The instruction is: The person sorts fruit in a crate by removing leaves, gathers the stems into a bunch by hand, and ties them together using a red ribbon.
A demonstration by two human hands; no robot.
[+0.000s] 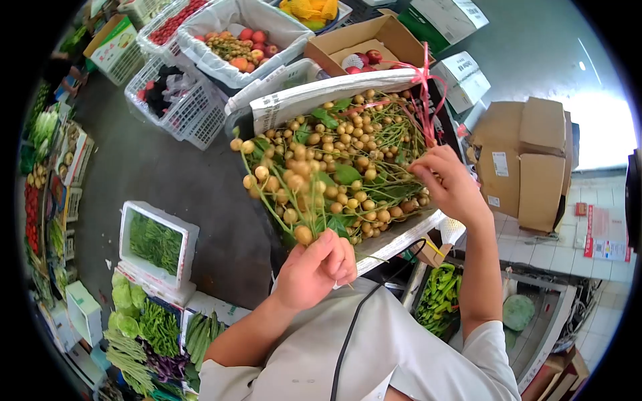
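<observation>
A bunch of longans [303,234], small round tan fruits on green stems, is raised over the near left of a lined crate; part of it is blurred. My left hand [319,262] is closed around its stems at the lower end. More longans [361,142] with green leaves fill the crate [401,235]. My right hand [447,180] lies over the crate's right side, thumb and fingers pinched on stems among the fruit. Just above it, pink plastic string [426,100] hangs down over the crate's far right corner.
Behind stand a lined basket of mixed fruit [287,33] and a cardboard box with apples [334,47]. A white basket [180,113] is at left, cartons [521,154] at right. Vegetables [160,327] and a foam box of greens [157,244] lie lower left. A black cable [354,321] crosses my front.
</observation>
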